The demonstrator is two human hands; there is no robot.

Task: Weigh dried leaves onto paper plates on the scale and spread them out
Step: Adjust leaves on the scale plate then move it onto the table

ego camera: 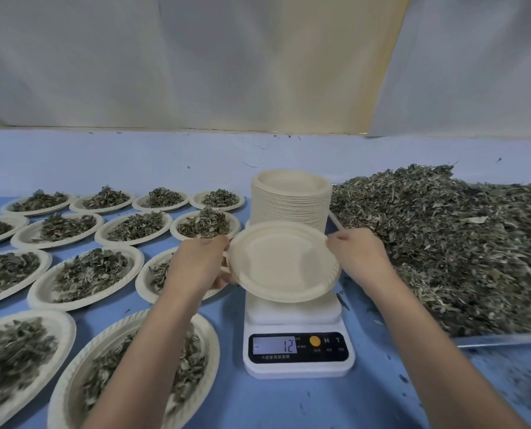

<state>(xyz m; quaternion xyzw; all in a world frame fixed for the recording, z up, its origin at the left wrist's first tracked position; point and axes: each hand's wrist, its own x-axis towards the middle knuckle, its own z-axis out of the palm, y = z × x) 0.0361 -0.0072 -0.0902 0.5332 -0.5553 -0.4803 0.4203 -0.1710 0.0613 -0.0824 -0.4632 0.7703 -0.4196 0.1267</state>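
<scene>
An empty beige paper plate (pixel 281 263) hangs tilted just above the white scale (pixel 298 351), whose display reads 12 with a minus sign. My left hand (pixel 200 263) grips the plate's left rim and my right hand (pixel 355 252) pinches its right rim. Behind it stands a tall stack of paper plates (pixel 290 201). A big heap of dried leaves (pixel 443 239) fills a metal tray on the right.
Several paper plates with spread dried leaves (pixel 87 274) cover the blue table on the left, in rows from front to back. Leaf crumbs lie scattered near the tray's front edge (pixel 505 340). A pale cloth wall (pixel 258 63) rises behind the table.
</scene>
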